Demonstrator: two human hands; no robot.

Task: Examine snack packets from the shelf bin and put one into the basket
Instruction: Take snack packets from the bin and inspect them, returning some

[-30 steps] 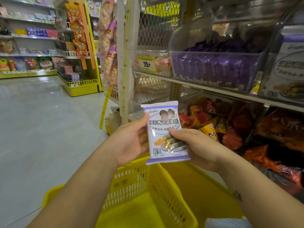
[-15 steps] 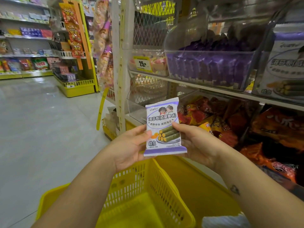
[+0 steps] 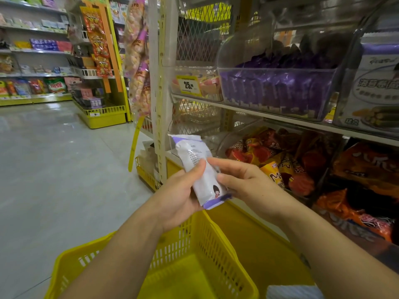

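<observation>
**A:** Your left hand (image 3: 177, 203) cradles the packet (image 3: 200, 169), thumb pressed across its face.

**B:** And your right hand (image 3: 244, 182) pinches the opposite edge with curled fingers. Both hands are holding it, neither is free.

**A:** Here's the change. A second ago the printed front faced you and the packet stood upright. Now you've turned it over, so the white back with its small print shows. The top leans away to your left.

**B:** So you're reading the back. I'd say the examining is well under way.

**A:** Where is it? In the air between your hands, just above the far wall of the basket (image 3: 205, 240). It's not in the basket yet.

**B:** The basket sits open below your forearms. If this is the one you keep, I'd judge a short drop finishes the job.

**A:** Further out, the bin (image 3: 276, 91) of purple packets sits on the shelf (image 3: 248, 110), up to your right and well apart from your hands.
</observation>
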